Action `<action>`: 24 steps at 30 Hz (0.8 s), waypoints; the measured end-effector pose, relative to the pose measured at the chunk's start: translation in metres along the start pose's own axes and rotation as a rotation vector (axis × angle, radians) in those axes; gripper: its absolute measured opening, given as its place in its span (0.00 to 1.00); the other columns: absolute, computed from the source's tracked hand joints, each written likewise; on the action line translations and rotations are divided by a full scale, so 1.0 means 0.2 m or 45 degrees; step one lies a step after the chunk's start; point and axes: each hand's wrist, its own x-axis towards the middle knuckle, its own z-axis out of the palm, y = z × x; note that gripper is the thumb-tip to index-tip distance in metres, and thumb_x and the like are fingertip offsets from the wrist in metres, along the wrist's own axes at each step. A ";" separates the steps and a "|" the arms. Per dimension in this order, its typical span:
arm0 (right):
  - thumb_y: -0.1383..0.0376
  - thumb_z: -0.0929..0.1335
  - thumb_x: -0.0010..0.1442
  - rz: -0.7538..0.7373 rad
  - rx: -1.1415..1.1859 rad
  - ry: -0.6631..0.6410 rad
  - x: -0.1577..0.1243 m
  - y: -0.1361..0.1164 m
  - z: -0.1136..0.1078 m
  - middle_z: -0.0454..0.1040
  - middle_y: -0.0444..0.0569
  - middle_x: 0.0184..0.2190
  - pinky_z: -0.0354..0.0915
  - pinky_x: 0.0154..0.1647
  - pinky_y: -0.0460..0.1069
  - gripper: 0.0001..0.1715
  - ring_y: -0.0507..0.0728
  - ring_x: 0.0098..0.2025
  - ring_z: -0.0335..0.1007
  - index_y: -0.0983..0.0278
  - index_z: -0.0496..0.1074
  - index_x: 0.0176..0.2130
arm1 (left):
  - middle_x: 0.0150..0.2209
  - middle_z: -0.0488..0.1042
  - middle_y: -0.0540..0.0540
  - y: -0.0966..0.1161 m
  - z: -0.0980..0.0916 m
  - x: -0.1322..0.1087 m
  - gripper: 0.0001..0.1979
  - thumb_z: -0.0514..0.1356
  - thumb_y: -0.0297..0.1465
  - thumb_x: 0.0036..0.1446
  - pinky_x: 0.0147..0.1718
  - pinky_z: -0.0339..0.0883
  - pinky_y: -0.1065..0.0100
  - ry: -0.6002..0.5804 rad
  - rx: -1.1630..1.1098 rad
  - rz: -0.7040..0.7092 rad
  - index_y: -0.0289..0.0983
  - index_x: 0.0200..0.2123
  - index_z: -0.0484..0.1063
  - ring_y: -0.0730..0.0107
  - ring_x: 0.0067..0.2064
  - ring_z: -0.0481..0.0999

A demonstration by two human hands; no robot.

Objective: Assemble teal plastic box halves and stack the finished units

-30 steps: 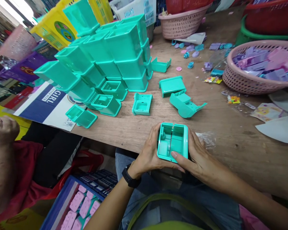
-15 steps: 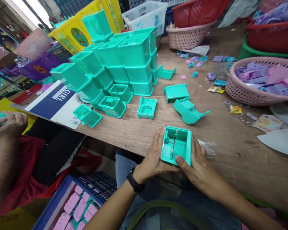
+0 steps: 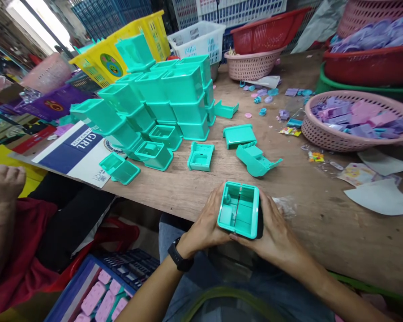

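Between my palms is a teal plastic box (image 3: 251, 210), its open top facing me, with a thin seam running down its inside. My left hand (image 3: 206, 221) presses on its left wall, fingers wrapped along the side. On the opposite side my right hand (image 3: 275, 223) grips the right wall and lower edge. Just beyond lie a curved teal part (image 3: 257, 161), a teal panel (image 3: 240, 135) and a flat teal piece with a recess (image 3: 200, 156). Smaller teal boxes (image 3: 154, 155) stand to the left, beside stacked teal boxes (image 3: 188, 105).
A pink basket (image 3: 352, 141) of purple and pink parts sits at right. Paper scraps (image 3: 383, 197) and small loose pieces litter the table. Yellow (image 3: 154, 36) and white (image 3: 201, 40) baskets stand behind. At left is another person's hand (image 3: 3, 179); below, a blue crate (image 3: 83, 286) holds pink-and-teal items.
My right thumb has moved off the box's front rim, down to its side. The held box is slightly turned. The view has shifted a little; the other person's hand has moved left.
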 end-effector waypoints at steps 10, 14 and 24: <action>0.45 0.76 0.54 -0.019 0.095 -0.022 0.03 0.01 -0.02 0.70 0.65 0.60 0.69 0.60 0.71 0.55 0.75 0.62 0.70 0.62 0.52 0.68 | 0.74 0.52 0.30 0.03 -0.04 0.03 0.57 0.72 0.46 0.55 0.74 0.48 0.37 -0.082 0.009 -0.057 0.42 0.76 0.41 0.37 0.76 0.51; 0.42 0.75 0.54 0.020 0.105 -0.052 0.02 0.03 -0.02 0.70 0.66 0.62 0.71 0.59 0.70 0.57 0.75 0.63 0.70 0.62 0.52 0.69 | 0.71 0.55 0.31 0.05 -0.03 0.04 0.58 0.72 0.48 0.53 0.71 0.56 0.38 -0.010 -0.097 -0.144 0.42 0.76 0.41 0.37 0.74 0.56; 0.41 0.79 0.47 0.099 0.054 0.000 0.02 -0.04 -0.05 0.73 0.64 0.56 0.71 0.55 0.70 0.59 0.76 0.58 0.73 0.63 0.57 0.65 | 0.70 0.61 0.32 0.07 -0.06 0.03 0.57 0.73 0.55 0.50 0.71 0.56 0.43 0.038 -0.175 -0.210 0.40 0.74 0.50 0.39 0.71 0.62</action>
